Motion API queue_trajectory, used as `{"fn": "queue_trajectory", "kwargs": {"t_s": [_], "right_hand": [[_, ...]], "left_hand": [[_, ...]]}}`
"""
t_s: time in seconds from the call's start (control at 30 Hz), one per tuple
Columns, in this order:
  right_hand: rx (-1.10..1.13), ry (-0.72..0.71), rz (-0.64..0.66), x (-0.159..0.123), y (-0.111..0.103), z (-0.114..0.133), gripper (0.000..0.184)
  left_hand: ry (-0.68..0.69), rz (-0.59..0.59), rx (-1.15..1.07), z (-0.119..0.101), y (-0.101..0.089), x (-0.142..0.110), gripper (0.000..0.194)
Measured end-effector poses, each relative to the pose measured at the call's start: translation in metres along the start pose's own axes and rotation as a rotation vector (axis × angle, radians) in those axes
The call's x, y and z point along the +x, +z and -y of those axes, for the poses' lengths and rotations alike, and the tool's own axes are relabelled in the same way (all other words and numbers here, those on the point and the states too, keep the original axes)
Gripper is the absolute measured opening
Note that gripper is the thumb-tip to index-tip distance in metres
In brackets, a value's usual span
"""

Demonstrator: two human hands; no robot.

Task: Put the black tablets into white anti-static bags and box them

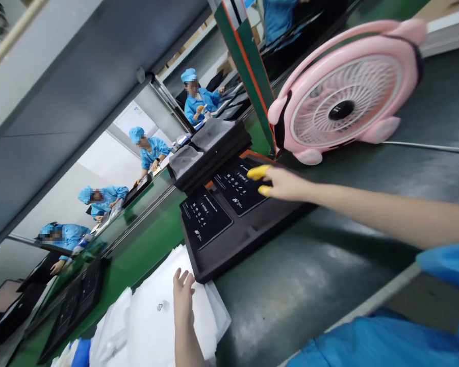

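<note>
My right hand (281, 182) reaches out over a black tray (229, 244) that holds two flat black panels with white printing. Its fingers, two capped in yellow finger cots, pinch the edge of the farther black panel (239, 184). The nearer panel (204, 216) lies in the tray beside it. My left hand (182, 295) rests flat, fingers spread, on a pile of white sheets (153, 321) at the near end of the tray.
A pink desk fan (346, 94) stands on the dark bench behind the tray, its cable running right. A stack of black trays with grey sheets (210, 148) sits beyond. Several people in blue coats and caps work along the green conveyor (137, 250) at left.
</note>
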State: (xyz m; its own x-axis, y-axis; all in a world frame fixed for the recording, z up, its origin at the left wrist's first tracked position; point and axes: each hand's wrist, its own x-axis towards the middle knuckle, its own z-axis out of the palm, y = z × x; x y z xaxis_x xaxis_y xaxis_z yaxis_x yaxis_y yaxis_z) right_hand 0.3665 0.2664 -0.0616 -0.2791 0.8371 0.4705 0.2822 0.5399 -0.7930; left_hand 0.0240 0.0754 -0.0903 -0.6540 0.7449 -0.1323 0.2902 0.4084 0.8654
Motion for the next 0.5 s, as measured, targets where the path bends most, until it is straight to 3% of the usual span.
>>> {"fn": "queue_trajectory", "kwargs": {"t_s": [0.1,0.17,0.27,0.33,0.5], "right_hand": [[-0.213,-0.321,0.390,-0.031,0.033,0.017,0.042],[-0.324,-0.436,0.503,-0.049,0.052,0.022,0.040],[-0.417,-0.462,0.481,-0.063,0.067,0.016,0.034],[-0.434,-0.462,0.434,-0.064,0.071,0.008,0.031],[-0.426,-0.448,0.379,-0.065,0.077,-0.003,0.031]], "left_hand": [[0.023,-0.078,0.113,-0.004,-0.005,0.003,0.060],[0.102,-0.186,0.253,-0.006,-0.012,0.007,0.053],[0.144,-0.246,0.356,-0.004,-0.024,0.010,0.037],[0.156,-0.213,0.399,0.000,-0.027,0.009,0.029],[0.211,-0.140,0.521,0.009,-0.015,0.010,0.021]]}}
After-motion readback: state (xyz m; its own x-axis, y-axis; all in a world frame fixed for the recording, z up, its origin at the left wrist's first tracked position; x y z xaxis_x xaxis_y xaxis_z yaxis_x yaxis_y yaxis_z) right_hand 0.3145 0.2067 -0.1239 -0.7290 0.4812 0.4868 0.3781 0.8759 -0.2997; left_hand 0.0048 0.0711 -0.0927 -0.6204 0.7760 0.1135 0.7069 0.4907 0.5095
